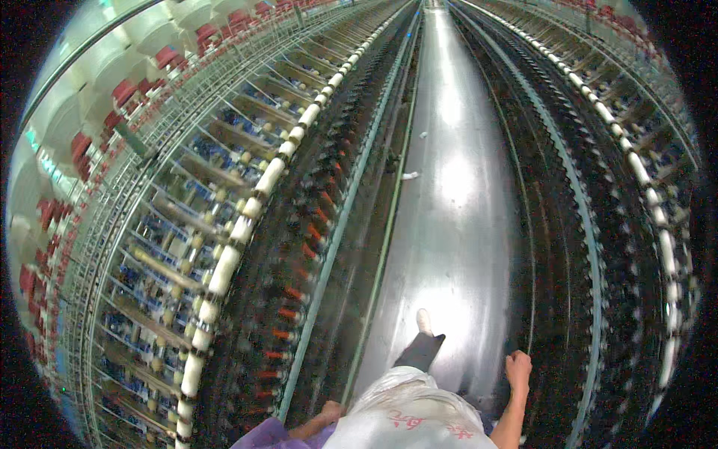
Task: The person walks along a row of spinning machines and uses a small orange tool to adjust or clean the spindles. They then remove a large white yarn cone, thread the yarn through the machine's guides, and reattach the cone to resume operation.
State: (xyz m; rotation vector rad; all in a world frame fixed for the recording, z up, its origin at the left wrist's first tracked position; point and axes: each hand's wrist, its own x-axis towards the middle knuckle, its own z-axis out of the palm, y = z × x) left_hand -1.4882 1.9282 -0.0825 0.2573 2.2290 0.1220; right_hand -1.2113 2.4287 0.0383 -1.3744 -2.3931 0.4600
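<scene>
My right hand [517, 367] hangs beside my body, its fingers curled into a loose fist with nothing visible in them. It is nearest to the dark lower side of the right spinning frame [596, 277], with a gap between. My left hand [330, 411] is low at my left side, next to the left spinning frame [305, 352]. Its fingers are partly hidden and blurred, so their state does not show. A white apron [411, 419] with red marks covers my front, and one shoe [424, 322] points forward on the aisle floor.
Long machine rows flank a shiny grey floor [456, 232]. White rollers [224, 271] line the left machine, with large white bobbins [153, 37] on red holders above. Orange-red pieces [313, 232] stand along its lower row. A white scrap [410, 176] lies at the aisle's left edge.
</scene>
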